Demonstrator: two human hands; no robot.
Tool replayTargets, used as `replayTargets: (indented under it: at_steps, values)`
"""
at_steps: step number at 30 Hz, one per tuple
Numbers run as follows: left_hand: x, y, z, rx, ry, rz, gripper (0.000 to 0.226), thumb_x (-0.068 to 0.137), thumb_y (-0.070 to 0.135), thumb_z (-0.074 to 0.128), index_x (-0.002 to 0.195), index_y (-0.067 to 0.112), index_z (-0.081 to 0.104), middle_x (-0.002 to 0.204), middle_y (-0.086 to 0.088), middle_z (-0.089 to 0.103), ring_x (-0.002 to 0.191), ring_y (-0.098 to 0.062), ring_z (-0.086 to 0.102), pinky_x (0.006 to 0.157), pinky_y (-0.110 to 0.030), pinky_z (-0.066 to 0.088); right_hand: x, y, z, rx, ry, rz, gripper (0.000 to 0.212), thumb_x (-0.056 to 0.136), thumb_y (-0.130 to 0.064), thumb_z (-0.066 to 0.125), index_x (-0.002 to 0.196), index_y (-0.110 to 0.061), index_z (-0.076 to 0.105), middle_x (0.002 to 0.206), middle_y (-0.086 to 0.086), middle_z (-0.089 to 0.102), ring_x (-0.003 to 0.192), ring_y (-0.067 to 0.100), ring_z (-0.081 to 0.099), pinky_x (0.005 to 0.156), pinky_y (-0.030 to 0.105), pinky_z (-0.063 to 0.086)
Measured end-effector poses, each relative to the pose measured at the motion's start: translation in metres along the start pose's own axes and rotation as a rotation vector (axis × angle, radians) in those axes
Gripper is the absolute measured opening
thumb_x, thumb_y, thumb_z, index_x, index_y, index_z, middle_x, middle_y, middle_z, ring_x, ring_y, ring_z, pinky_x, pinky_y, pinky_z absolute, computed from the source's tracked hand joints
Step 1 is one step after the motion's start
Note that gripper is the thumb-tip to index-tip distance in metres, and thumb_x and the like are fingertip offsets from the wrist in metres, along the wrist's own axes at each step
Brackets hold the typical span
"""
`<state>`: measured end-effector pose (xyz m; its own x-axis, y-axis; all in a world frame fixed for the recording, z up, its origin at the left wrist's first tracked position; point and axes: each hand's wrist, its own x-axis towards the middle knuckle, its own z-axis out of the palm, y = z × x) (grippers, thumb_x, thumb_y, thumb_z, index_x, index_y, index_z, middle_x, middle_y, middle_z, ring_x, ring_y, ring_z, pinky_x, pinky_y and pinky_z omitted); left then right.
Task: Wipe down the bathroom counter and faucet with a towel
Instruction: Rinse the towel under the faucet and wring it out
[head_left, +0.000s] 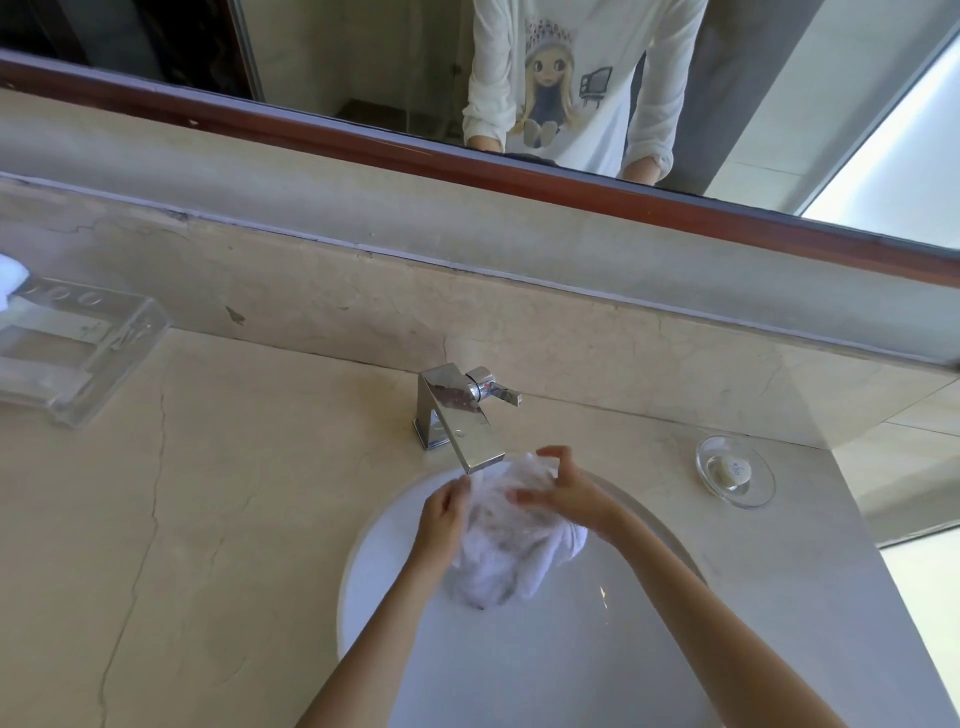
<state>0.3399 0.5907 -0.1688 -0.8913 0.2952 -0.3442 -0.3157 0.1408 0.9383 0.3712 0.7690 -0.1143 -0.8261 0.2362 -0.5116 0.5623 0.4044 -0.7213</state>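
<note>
A white towel (498, 551) is bunched up over the white sink basin (519, 665), just under the spout of the chrome faucet (457, 415). My left hand (441, 519) grips the towel's left side. My right hand (561, 491) presses on its top right, fingers spread over the cloth. The towel hangs down into the basin below both hands. The beige marble counter (208, 519) surrounds the sink.
A clear acrylic tray (72, 358) stands at the far left of the counter, with something white (10, 278) at its edge. A glass soap dish with a small soap (735, 470) sits right of the faucet. A mirror (467, 78) runs above the backsplash. The counter ends at the right.
</note>
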Motion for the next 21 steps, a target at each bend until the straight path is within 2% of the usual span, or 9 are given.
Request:
replayTargets:
  at_steps: [2,4,6,8,10,11,15,18,21]
  values:
    - [0.005,0.001,-0.005,0.010,0.018,0.014,0.032,0.099,0.025,0.044,0.070,0.010,0.046,0.068,-0.007,0.039,0.066,-0.013,0.036,0.055,-0.019,0.028,-0.003,0.010,-0.001,-0.346,-0.126,-0.117,0.070,0.065,-0.033,0.084,0.122,-0.026,0.044,0.100,-0.003,0.057,0.090,0.013,0.053,0.078,0.024,0.043]
    - [0.008,0.003,-0.009,0.081,-0.063,0.010,0.035,0.097,0.029,0.048,0.066,0.012,0.045,0.067,-0.005,0.041,0.066,-0.014,0.036,0.056,-0.023,0.028,-0.002,0.014,0.001,-0.638,-0.169,-0.169,0.038,0.074,-0.034,0.075,0.107,-0.024,0.060,0.100,-0.003,0.062,0.092,0.016,0.053,0.076,0.023,0.041]
    - [0.007,0.005,-0.012,0.192,-0.187,-0.027,0.035,0.092,0.042,0.054,0.068,0.017,0.047,0.071,0.000,0.047,0.067,-0.014,0.043,0.059,-0.024,0.032,0.001,0.016,0.000,-0.601,-0.114,-0.172,0.017,0.084,-0.031,0.064,0.087,-0.014,0.068,0.080,0.000,0.064,0.075,0.014,0.051,0.062,0.019,0.037]
    - [0.006,0.004,-0.020,0.267,-0.361,-0.130,0.039,0.075,0.050,0.071,0.093,0.021,0.051,0.089,0.004,0.050,0.084,-0.015,0.052,0.067,-0.024,0.038,0.004,0.015,-0.004,-0.428,-0.091,-0.125,0.018,0.087,-0.026,0.061,0.080,-0.012,0.070,0.068,-0.002,0.062,0.064,0.008,0.050,0.057,0.014,0.037]
    - [0.007,-0.002,-0.029,0.513,-0.426,-0.122,0.065,0.064,0.039,0.080,0.115,0.024,0.043,0.099,0.005,0.048,0.098,-0.019,0.053,0.073,-0.027,0.043,0.009,0.015,-0.007,-0.260,-0.117,-0.086,0.014,0.085,-0.025,0.063,0.080,-0.014,0.071,0.074,0.003,0.068,0.070,0.008,0.056,0.072,0.019,0.045]
    - [0.009,-0.005,-0.032,0.553,-0.408,-0.084,0.063,0.063,0.033,0.080,0.115,0.024,0.045,0.098,0.004,0.050,0.095,-0.019,0.054,0.072,-0.027,0.044,0.010,0.016,-0.008,-0.201,-0.129,-0.075,0.013,0.084,-0.026,0.064,0.081,-0.016,0.072,0.079,0.004,0.070,0.077,0.010,0.059,0.080,0.025,0.046]
    - [0.011,-0.004,-0.052,0.273,-0.274,-0.039,0.044,0.056,0.045,0.077,0.077,0.009,0.062,0.064,0.000,0.046,0.060,-0.010,0.042,0.056,-0.024,0.030,0.009,0.016,-0.004,0.097,-0.188,-0.044,0.024,0.084,-0.026,0.067,0.096,-0.006,0.072,0.098,0.011,0.073,0.096,0.024,0.068,0.092,0.036,0.049]
    - [0.013,-0.014,-0.057,-0.105,-0.286,-0.192,0.027,0.078,0.037,0.074,0.094,0.016,0.068,0.075,-0.004,0.050,0.077,-0.015,0.042,0.058,-0.025,0.027,0.003,0.013,0.004,0.388,-0.265,0.026,0.038,0.086,-0.028,0.066,0.107,0.003,0.065,0.106,0.019,0.069,0.100,0.031,0.067,0.091,0.040,0.052]
    - [0.012,-0.021,-0.045,-0.455,-0.320,-0.283,0.056,0.081,0.049,0.068,0.123,0.014,0.060,0.104,-0.012,0.044,0.093,-0.024,0.040,0.068,-0.028,0.030,0.001,0.009,0.027,0.504,-0.205,0.057,0.046,0.092,-0.040,0.055,0.109,0.002,0.065,0.105,0.018,0.070,0.099,0.029,0.067,0.085,0.036,0.054]
